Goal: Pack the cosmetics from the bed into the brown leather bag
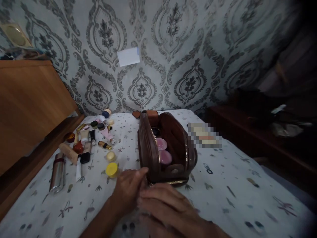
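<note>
My left hand (pixel 130 185) and my right hand (pixel 168 205) come together just in front of a brown leather cosmetic bag (pixel 145 145). The left fingers are curled, with the thumb pointing at the bag's near corner. Right-hand fingers lie closed across the left fingertips; whatever is between the hands is hidden. The bag stands unzipped, its top wide apart. Inside sit two round pink-lidded jars, the upper pink jar (pixel 161 143) and the lower pink jar (pixel 165 157), with a dark round item (pixel 156 131) behind them. Left of the bag stands a yellow-lidded jar (pixel 112 170).
Several cosmetics lie on the left of the patterned white cloth (pixel 235 211), among them a silver cylinder (pixel 57 173), a white tube (pixel 78 168) and a pink tube (pixel 108 135). A pixelated flat item (pixel 204 135) lies right of the bag. A wooden cabinet (pixel 32 105) borders the left.
</note>
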`<state>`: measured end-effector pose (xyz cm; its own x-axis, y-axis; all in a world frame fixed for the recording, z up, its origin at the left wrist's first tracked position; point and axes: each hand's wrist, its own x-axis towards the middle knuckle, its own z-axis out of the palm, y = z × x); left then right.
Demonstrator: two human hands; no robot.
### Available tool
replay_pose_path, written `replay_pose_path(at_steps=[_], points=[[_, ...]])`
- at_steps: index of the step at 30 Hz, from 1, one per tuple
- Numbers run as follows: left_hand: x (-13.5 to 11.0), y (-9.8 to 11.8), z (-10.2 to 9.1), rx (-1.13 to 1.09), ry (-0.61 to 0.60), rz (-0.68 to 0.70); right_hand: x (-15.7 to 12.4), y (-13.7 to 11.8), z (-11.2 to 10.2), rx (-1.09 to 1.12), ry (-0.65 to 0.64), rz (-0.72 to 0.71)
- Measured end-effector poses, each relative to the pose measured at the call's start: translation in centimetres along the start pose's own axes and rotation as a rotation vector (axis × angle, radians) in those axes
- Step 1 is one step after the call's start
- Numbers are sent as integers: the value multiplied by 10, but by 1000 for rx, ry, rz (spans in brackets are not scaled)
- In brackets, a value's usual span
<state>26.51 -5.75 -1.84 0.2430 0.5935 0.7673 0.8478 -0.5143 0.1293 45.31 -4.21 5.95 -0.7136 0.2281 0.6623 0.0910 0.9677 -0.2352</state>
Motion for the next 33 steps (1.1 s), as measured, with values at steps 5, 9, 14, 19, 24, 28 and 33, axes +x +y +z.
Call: replay_pose_path(at_steps=[5, 9, 14, 19, 24, 28, 33], points=[[1, -34, -27, 266, 21, -139, -11, 5, 51, 74, 96, -91], [-7, -57, -45, 346, -67, -207, -11, 14, 79, 111, -44, 32], [-30, -74, -49, 297, -118, -296, 0, 13, 96, 158, -184, 274], [-43, -78, -37, 151, -116, -432, 0, 17, 121, 188, -163, 329], [-39, -69, -30, 53, -204, -510, -7, 28, 137, 262, -145, 363], [-36, -65, -31, 25, -249, -518, -8, 34, 139, 300, -120, 316], [-39, -67, -31, 102, -287, -462, -12, 39, 145, 269, -75, 257]])
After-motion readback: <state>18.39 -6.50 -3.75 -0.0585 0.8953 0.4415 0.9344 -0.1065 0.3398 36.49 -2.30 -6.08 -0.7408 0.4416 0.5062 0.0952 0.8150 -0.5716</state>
